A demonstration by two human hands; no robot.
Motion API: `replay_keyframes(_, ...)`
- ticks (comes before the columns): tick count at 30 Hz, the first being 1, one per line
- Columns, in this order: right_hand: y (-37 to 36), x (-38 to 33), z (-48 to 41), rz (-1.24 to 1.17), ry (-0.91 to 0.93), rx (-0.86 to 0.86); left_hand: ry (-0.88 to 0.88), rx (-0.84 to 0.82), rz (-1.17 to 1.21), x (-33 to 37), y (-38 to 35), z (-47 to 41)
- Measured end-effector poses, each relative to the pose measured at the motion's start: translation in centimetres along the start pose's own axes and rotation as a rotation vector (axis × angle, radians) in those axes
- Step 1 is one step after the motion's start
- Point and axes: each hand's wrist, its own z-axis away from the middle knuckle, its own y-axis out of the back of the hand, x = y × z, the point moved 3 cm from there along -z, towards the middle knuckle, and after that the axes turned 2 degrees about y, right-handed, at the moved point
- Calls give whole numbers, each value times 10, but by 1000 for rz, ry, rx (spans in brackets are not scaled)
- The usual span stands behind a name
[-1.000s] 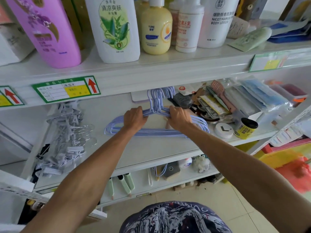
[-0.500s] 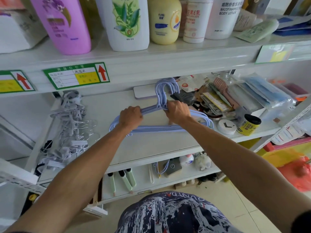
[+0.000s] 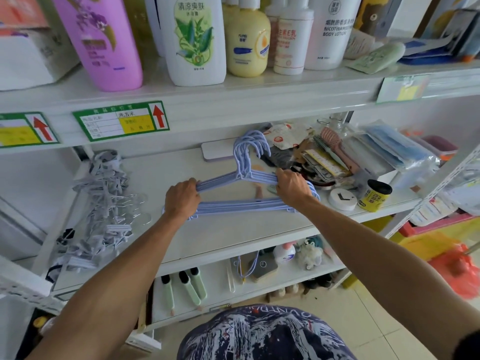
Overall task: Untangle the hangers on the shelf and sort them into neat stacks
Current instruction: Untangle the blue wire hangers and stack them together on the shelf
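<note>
Blue hangers bundled on the middle shelf, long axis left-right along it, hooks pointing to the back wall. Left hand grips the left shoulder and right hand the right, fingers curled round the bundle. Versus 0.5 s ago, both hands sit further out from the hooks.

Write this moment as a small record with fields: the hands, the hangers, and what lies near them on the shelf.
left hand: grips the left arm of the blue hangers
right hand: grips their right arm
blue hangers: one bundle, hooks together, pointing to the back of the shelf
grey clip hangers: tangled pile at the shelf's left end
to the right: white round box, yellow jar, pink hairbrush
</note>
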Motion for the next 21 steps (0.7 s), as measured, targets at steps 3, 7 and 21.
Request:
replay_keyframes(3,2,3,3,-24,-16,22,22,10,40,-1,0,3)
replay_keyframes(7,-1,9,8,-54,-90,29,90,6,116,-8,0,11)
replay_keyframes(21,1,34,19,-35,-118,-86,136,-6,202,-19,-1,20)
